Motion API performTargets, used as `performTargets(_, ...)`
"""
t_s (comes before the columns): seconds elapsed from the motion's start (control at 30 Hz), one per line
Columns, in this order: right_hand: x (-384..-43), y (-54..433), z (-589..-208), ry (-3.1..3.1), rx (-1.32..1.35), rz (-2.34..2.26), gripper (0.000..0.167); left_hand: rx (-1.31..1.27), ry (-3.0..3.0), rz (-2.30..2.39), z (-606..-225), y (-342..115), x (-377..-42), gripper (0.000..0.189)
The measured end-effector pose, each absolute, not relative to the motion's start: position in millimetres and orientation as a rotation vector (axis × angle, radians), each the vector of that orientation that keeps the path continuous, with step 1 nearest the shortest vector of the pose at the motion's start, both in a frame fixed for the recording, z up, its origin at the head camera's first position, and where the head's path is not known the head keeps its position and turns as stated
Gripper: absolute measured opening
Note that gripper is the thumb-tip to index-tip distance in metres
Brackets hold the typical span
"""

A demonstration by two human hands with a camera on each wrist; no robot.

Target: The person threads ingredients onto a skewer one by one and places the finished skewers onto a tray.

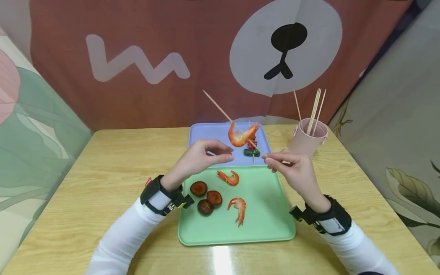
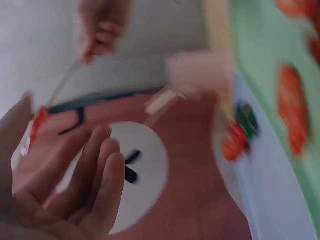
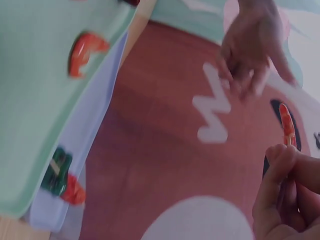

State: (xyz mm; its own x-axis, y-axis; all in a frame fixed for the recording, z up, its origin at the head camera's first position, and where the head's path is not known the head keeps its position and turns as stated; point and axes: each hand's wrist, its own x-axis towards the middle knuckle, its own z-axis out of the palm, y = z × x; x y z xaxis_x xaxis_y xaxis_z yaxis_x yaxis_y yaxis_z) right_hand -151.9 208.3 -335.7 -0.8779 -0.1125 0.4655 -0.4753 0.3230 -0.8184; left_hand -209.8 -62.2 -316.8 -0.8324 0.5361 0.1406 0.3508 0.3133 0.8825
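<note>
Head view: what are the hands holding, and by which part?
The right hand pinches a skewer near its lower end; the left hand holds nothing.

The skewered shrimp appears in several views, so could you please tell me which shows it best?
The head view: the whole curled shrimp shows on its stick. The left wrist view has it blurred and small; the right wrist view, narrow and edge-on.

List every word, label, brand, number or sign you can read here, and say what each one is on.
No readable text in any view.
Red tag on the left wrist strap: too small to read.
White zigzag on the brown cloth: looks a bit like an "m", but seems to be part of the picture.
Green tray, blue tray, pink bucket: no lettering visible.
</note>
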Motion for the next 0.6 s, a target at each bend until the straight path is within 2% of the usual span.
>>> performTargets(0.33, -161.0, 236.6, -340.2, -2.332, 0.315, 1.373, 0.014, 1.123, 2.526, 0.956, -344.9, -51.6, -220.5, 0.015)
performTargets(0.6, -159.5, 251.1, -344.8, -2.343, 0.185, 1.321, 0.015, 1.515, 2.320, 0.508, -358.0, -27.8, -208.7, 0.029)
